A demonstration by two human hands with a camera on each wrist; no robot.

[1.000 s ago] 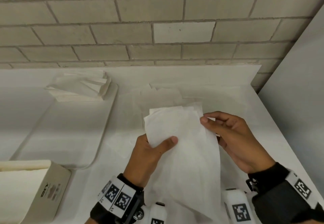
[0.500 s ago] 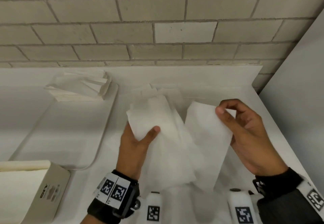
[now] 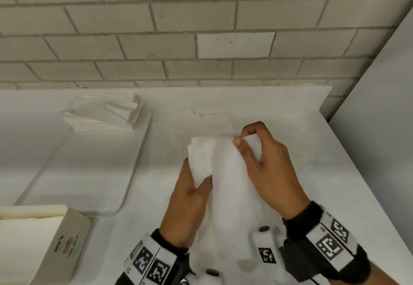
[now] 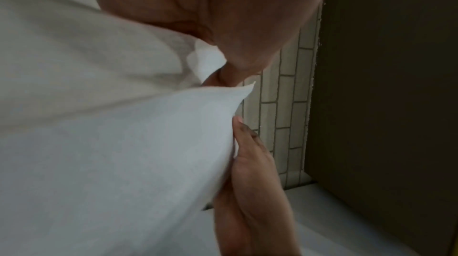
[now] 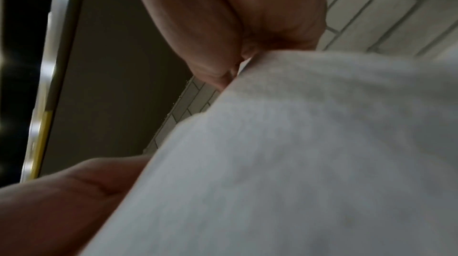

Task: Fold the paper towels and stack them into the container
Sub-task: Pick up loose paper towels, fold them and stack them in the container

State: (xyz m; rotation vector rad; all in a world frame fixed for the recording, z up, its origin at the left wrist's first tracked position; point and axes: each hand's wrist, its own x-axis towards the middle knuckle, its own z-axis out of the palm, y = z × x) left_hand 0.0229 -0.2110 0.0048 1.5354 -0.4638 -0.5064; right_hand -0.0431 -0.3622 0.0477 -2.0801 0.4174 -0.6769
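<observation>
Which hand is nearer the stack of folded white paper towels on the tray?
Left. The left hand sits right of the stack of folded white paper towels; the right hand is farther right.

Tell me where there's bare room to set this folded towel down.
Bare tray floor lies in front of the folded stack, toward the box. Bare counter runs right of the right hand. Crowded: the middle, where both hands hold the paper towel, and loose sheets lie behind.
</observation>
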